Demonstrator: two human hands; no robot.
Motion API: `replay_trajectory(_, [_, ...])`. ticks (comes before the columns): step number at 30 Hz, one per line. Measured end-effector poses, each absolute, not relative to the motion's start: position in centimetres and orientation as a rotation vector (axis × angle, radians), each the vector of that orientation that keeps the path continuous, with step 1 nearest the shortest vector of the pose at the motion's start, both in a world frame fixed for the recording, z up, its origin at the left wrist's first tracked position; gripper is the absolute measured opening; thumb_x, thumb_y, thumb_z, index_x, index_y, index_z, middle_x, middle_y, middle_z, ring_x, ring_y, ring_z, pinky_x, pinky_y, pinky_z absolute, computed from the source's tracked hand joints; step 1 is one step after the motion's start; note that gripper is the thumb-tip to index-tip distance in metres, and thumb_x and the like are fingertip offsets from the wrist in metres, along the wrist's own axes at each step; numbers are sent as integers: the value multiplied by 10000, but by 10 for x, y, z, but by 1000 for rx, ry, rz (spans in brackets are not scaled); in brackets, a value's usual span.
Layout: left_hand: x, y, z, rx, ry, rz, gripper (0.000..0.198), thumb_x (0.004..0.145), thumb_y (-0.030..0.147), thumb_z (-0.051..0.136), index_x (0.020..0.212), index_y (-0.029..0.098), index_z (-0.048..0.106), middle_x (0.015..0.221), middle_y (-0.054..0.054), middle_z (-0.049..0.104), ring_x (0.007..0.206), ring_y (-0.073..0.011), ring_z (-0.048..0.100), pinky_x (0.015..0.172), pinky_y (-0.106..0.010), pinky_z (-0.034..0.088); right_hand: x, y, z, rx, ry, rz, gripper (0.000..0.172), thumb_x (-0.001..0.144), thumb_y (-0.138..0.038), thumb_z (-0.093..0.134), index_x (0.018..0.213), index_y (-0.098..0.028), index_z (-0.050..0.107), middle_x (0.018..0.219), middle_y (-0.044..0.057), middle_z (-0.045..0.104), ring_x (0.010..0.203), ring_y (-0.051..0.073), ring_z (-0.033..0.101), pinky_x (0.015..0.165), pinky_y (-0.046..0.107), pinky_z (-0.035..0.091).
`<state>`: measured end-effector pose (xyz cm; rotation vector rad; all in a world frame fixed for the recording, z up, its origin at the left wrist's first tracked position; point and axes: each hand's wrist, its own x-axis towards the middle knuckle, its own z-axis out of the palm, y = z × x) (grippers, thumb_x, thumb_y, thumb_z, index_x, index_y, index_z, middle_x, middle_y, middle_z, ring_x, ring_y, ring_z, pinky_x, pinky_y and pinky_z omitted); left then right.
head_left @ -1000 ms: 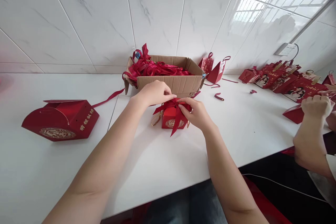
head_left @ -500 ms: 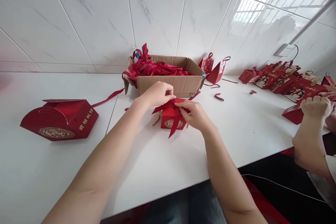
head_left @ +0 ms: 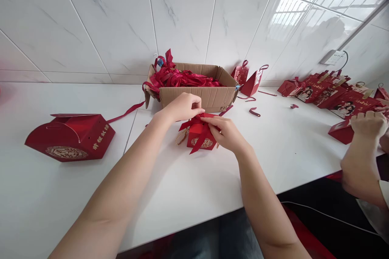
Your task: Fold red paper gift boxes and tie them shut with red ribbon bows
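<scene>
Head view. Small red box point(head_left: 207, 143) stands on the desk point(head_left: 182, 198), in front of a carton point(head_left: 194, 95) of ribbon. Done: red ribbon point(head_left: 199, 142) lies gathered across the box's top, one tail slanting down the front. Left, as judged: the gather looks unfinished, its ends loose; whether a knot is tight cannot be told. Larger red box point(head_left: 68, 139) at left shows no bow. Left hand point(head_left: 184, 107) pinches ribbon above the box's top; right hand point(head_left: 224, 130) pinches it beside the gather, fingers just over the box's upper edge.
</scene>
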<state>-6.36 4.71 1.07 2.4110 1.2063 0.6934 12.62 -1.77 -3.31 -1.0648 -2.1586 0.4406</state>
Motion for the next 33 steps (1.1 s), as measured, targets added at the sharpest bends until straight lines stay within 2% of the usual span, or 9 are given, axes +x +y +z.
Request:
replay_trajectory(6, [-62,49,7,2442,1192,718,252,782,353,614,613,185,529,598,19,578,537,-109,439,516,-263,351,121,-19,-29,-1222,-2312,376,475,863,-64,366,1223,-194,648,976,80,672,848,195,605,737,337,513])
replay_trajectory(14, [-56,50,3,2473,1155,782,217,792,310,593,631,182,525,658,4,592,581,-120,481,527,-268,351,125,-18,-24,-1164,-2369,404,482,844,-44,380,1183,-223,672,1060,70,686,888,194,619,756,336,510])
replay_trajectory(20, [-62,48,8,2369,1116,700,187,816,352,582,742,181,583,743,-13,639,645,-132,534,582,-265,410,132,-18,-30,-1085,-2061,511,402,888,-173,462,1258,-243,603,1020,38,723,805,155,647,716,293,530])
replay_trajectory(23, [-64,48,10,2361,1142,711,200,817,369,588,759,177,597,792,-24,663,683,-140,556,611,-271,418,134,-18,-30,-1181,-1970,457,320,855,-221,541,1150,-224,665,955,40,743,729,159,647,674,296,531])
replay_trajectory(26, [-64,47,10,2363,1155,714,208,815,374,594,754,175,597,802,-24,667,681,-135,552,615,-270,414,134,-18,-28,-1199,-1976,422,298,861,-180,497,1066,-212,712,945,46,750,732,166,656,666,294,525])
replay_trajectory(33, [-63,48,6,2375,1140,709,195,819,362,575,758,178,601,756,-23,658,646,-134,542,579,-264,401,130,-20,-29,-1170,-2044,403,383,836,-91,442,1082,-192,718,905,46,747,736,167,656,655,284,514])
